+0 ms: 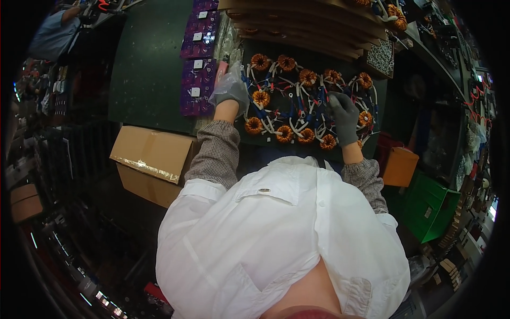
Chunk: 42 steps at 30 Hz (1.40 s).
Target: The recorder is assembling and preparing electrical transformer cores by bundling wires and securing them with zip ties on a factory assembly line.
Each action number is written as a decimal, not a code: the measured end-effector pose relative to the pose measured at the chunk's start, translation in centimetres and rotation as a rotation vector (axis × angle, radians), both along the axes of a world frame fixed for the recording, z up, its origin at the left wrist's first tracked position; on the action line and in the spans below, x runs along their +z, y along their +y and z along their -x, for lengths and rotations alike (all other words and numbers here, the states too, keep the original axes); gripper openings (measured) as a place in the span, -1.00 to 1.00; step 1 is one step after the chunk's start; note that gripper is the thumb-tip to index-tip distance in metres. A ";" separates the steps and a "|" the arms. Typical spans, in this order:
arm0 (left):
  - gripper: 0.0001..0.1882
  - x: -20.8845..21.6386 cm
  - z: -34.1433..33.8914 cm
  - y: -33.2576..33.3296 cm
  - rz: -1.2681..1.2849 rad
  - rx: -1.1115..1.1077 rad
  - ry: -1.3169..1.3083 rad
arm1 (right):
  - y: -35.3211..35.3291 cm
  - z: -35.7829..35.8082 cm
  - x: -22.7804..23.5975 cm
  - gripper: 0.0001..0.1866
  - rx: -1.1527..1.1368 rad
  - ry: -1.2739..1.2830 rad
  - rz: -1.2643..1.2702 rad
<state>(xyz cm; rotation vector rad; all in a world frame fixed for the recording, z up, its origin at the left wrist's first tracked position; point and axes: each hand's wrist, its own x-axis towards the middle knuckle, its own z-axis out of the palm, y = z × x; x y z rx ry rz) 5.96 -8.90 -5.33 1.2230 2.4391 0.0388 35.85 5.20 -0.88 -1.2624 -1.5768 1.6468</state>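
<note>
My left hand (240,97), in a grey glove, is at a crumpled clear plastic bag (227,85), which covers much of its fingers; it seems to grip the bag. Just left of it lie purple circuit boards (196,80) with white square parts. To the right, several copper-wound ring coils (307,77) with white and blue wire leads (291,109) are spread over the dark table. Over the right part of these coils is my right hand (346,119), gloved in grey. Its fingers are curled together at the leads; what sits between them is hidden.
Stacked brown cardboard sheets (303,26) rise behind the coils, beside a box of small metal parts (380,57). A cardboard carton (151,154) stands at the table's near left. Orange (401,166) and green (429,207) bins are at the right. Another person's sleeve (53,36) shows far left.
</note>
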 end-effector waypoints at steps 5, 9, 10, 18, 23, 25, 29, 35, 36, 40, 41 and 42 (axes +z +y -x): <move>-0.28 1.7 -1.4 0.0 -0.081 0.057 0.046 | -1.4 1.9 0.2 -0.76 0.095 -0.020 -0.116; -0.35 5.4 -2.2 1.1 0.046 -0.084 0.018 | -4.1 7.0 2.7 -0.62 0.561 -0.050 -0.447; -0.35 4.5 -2.1 0.8 0.049 -0.076 0.026 | -4.9 8.8 2.5 -0.59 0.638 -0.124 -0.534; -0.60 5.3 -1.0 0.6 0.139 0.022 -0.093 | -5.4 18.0 -0.1 -0.65 0.746 -0.354 -0.472; -0.70 11.3 -3.7 0.3 -0.545 0.071 0.030 | -2.4 20.0 -3.2 -0.72 0.505 -0.394 -0.499; -0.73 12.8 -2.5 -1.6 -0.954 0.172 0.054 | -1.9 20.9 -2.8 -0.70 0.254 -0.246 -0.465; -0.77 15.2 -1.1 -3.1 -1.231 0.681 -0.408 | 1.5 21.1 -4.7 -0.69 0.098 -0.019 -0.243; -0.59 9.8 -3.8 -4.8 -1.254 0.807 -0.834 | -0.5 15.7 1.1 -0.65 0.132 0.099 0.149; -0.56 9.8 -5.6 -4.0 -1.216 0.784 -0.924 | -0.8 14.0 1.8 -0.61 0.204 0.122 0.208; -0.47 9.3 -12.3 -0.9 -1.061 0.559 -1.144 | -3.3 8.1 4.5 -0.62 0.355 0.278 0.428; -0.45 8.6 -13.6 0.0 -1.025 0.500 -1.147 | -3.3 6.9 4.9 -0.64 0.345 0.330 0.457; -0.43 8.2 -14.8 1.0 -0.981 0.432 -1.163 | -3.0 5.7 4.1 -0.64 0.301 0.323 0.446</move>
